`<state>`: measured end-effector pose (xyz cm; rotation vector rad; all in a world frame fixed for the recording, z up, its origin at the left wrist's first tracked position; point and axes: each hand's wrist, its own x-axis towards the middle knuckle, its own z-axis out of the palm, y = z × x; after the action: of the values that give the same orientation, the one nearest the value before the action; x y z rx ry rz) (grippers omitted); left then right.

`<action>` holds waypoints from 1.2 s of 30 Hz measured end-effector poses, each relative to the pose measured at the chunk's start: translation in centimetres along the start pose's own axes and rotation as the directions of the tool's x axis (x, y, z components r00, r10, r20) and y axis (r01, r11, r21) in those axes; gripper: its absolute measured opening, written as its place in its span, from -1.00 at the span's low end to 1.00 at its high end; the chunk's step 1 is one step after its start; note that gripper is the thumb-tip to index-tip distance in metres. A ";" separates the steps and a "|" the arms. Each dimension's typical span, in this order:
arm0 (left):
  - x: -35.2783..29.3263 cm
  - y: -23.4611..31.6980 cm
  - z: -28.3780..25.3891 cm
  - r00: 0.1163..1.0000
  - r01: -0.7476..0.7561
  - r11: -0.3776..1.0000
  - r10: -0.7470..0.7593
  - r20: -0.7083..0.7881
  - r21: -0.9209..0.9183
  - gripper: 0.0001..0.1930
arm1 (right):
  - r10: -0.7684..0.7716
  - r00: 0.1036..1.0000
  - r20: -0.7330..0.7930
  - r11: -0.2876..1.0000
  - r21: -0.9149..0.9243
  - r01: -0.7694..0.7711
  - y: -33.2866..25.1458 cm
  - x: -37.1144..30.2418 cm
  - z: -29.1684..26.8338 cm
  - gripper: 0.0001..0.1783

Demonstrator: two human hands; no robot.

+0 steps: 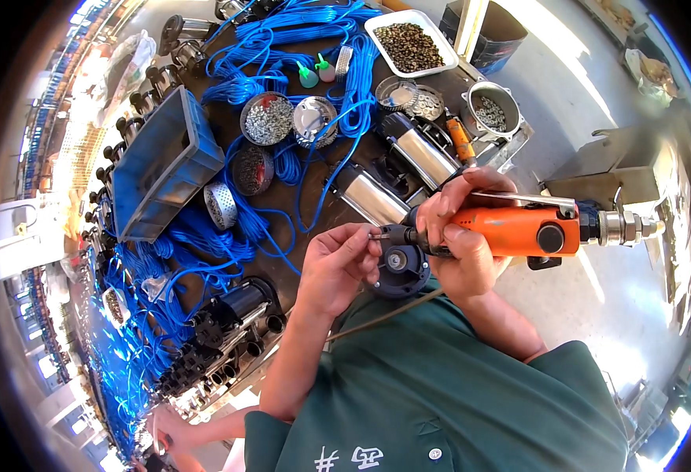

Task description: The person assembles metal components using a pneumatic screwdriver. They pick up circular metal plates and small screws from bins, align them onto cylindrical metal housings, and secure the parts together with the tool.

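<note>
My right hand (471, 275) is wrapped round an orange air screwdriver (522, 230) with a long metal lever, held level across my front. The fingers of my left hand (331, 271) are closed in a pinch at the tool's dark socket tip (397, 234), on a small metal piece that looks like a screw. Just below the tip is a round black motor end (410, 285) with a metal centre. Two shiny steel motor cylinders (373, 195) lie on the bench beyond my hands.
Blue cable coils (290, 35) cover much of the bench. A bowl of silvery small parts (268, 119), a white tray (449, 61) of brassy pieces and a grey-blue bin (212, 151) stand around. A second orange tool (460, 140) lies farther off. Another person's hand (168, 429) shows at lower left.
</note>
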<state>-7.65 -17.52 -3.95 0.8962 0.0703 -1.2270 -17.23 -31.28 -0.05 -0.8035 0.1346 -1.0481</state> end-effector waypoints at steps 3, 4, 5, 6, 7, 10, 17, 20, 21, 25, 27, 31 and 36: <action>-0.1 0.0 -0.4 1.000 -0.008 1.000 0.008 0.019 0.017 -0.78 | 0.033 0.999 -0.038 0.999 0.024 -0.032 0.0 -0.2 0.2 -0.48; -0.2 0.0 -0.5 1.000 -0.006 1.000 0.006 0.027 0.020 -0.77 | 0.039 0.998 -0.042 0.999 0.033 -0.038 0.0 -0.2 0.2 -0.48; -0.2 0.1 -0.6 0.999 -0.005 1.000 0.004 0.034 0.023 -0.77 | 0.045 0.998 -0.046 0.998 0.043 -0.043 0.1 -0.2 0.2 -0.48; -0.3 0.2 -0.6 0.999 0.000 1.000 -0.001 0.035 0.030 -0.77 | 0.045 0.998 -0.044 0.999 0.024 -0.044 0.2 -0.2 0.1 -0.48; -0.3 0.3 -0.6 0.999 0.005 0.999 -0.006 0.033 0.036 -0.77 | 0.047 0.998 -0.042 0.999 0.006 -0.046 0.3 -0.3 -0.1 -0.47; -0.4 0.6 -0.4 1.000 0.019 0.996 -0.019 0.007 0.083 -0.78 | 0.047 0.998 -0.040 0.999 0.027 -0.046 0.4 -0.3 -0.2 -0.49; -0.2 0.7 -0.3 0.998 0.065 0.996 -0.066 0.020 0.059 -0.78 | 0.036 0.998 -0.055 0.999 -0.009 -0.036 0.3 -0.2 -0.1 -0.48; 0.8 1.0 -1.4 0.971 0.184 0.983 -0.179 0.160 -0.022 -0.76 | 0.005 0.999 -0.048 0.999 0.032 -0.003 0.7 -0.1 -0.6 -0.48; 1.2 1.1 -1.2 0.991 0.047 0.966 -0.077 0.108 0.255 -0.74 | 0.003 0.998 -0.059 1.000 -0.018 -0.004 0.9 -0.1 -0.9 -0.47; 3.9 0.5 -1.5 0.963 -0.264 0.510 0.188 0.194 0.819 -0.58 | 0.070 0.992 -0.109 0.971 -0.219 -0.093 1.7 -0.1 -1.8 -0.50; 4.6 0.5 -1.8 0.976 -0.217 0.376 0.107 0.191 0.901 -0.54 | 0.122 0.982 -0.141 0.926 -0.340 -0.164 2.4 -0.2 -2.5 -0.52; 4.9 0.1 -1.9 0.972 -0.234 0.418 0.115 0.205 0.878 -0.56 | 0.140 0.975 -0.175 0.858 -0.469 -0.208 3.6 -0.4 -3.4 -0.53; 4.7 -0.5 -4.9 0.971 -0.079 0.959 0.136 -0.195 0.273 -0.80 | 0.224 0.971 0.086 0.828 -0.543 -0.142 4.1 -0.4 -3.7 -0.68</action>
<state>-4.32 -18.19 -9.82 1.2470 0.0284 -1.0491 -16.13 -31.89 -5.44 -1.3454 0.3849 -0.7653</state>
